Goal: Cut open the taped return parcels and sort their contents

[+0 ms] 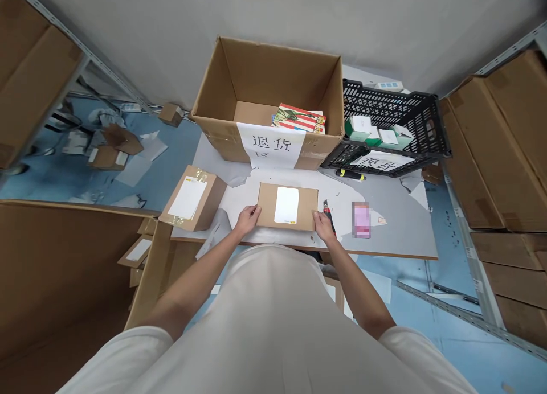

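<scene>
White shirt (273, 320) filled the bottom of the view, closest thing to the camera by far, with two bare arms reaching out past it. Left grip (248, 219) had the left end of a small cardboard box (306, 206), thumb on top, and the right grip (323, 226) had the other end the same way, so both were clasping it. That box sat over the near side of the table (397, 229), roughly in the middle, white label (286, 205) facing up. Couldn't tell if it was flat on the surface or lifted a touch.

Just beside the right grip was a red and black box cutter (328, 213), and further right lay a pinkish rectangle (361, 220), all blurred out. Off to the left, a taped box (212, 203) stood near the table's corner with its own label.

Behind all that was a big open carton (277, 69) with a Chinese paper sign (273, 146) over its front wall and some stripy red-and-white booklets (298, 119) inside. Right next to it, a black plastic crate (427, 123) held a few green-and-white packs (378, 133), and a black-and-yellow tool (350, 174) lay in front of it. More cardboard boxes (491, 149) were piled up on the far right, plus a blue floor (162, 126) with scattered paper on the left.
</scene>
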`<control>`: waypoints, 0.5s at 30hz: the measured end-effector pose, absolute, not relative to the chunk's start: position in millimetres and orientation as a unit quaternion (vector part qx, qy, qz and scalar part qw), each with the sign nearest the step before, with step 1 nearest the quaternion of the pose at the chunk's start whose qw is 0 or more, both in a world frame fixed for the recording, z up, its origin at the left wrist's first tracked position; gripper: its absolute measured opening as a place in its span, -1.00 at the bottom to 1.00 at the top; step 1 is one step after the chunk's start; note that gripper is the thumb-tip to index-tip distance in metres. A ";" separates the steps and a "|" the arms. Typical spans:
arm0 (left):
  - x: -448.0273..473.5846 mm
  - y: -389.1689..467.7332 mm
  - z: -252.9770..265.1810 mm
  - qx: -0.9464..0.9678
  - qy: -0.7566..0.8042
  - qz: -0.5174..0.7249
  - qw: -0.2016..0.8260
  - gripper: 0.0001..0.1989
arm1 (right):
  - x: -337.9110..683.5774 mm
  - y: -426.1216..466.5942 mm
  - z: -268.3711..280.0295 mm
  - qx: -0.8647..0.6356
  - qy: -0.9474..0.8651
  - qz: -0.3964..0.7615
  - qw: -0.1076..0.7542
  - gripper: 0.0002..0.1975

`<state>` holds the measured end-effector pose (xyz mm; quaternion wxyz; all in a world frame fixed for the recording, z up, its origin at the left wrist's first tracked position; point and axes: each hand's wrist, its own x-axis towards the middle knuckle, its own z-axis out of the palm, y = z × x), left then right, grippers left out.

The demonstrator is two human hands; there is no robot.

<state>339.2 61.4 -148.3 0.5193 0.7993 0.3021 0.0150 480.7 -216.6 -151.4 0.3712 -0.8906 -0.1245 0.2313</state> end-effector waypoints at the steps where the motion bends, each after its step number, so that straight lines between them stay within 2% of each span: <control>1: 336.9 62.6 -151.9 0.793 0.304 0.013 0.527 -0.59 | 479.9 -219.5 -154.4 -0.887 -0.118 0.232 0.381 -0.36; 7: 309.3 65.0 -178.4 0.719 0.342 -0.004 0.606 -0.46 | 464.9 -242.1 -175.7 -0.826 -0.055 0.260 0.497 -0.43; 11: 298.8 56.2 -181.9 0.726 0.282 -0.029 0.627 -0.36 | 450.3 -246.5 -180.4 -0.818 -0.116 0.295 0.480 -0.42; 15: 298.9 51.0 -165.5 0.734 0.271 -0.005 0.623 -0.44 | 446.8 -243.8 -161.8 -0.820 -0.149 0.297 0.466 -0.59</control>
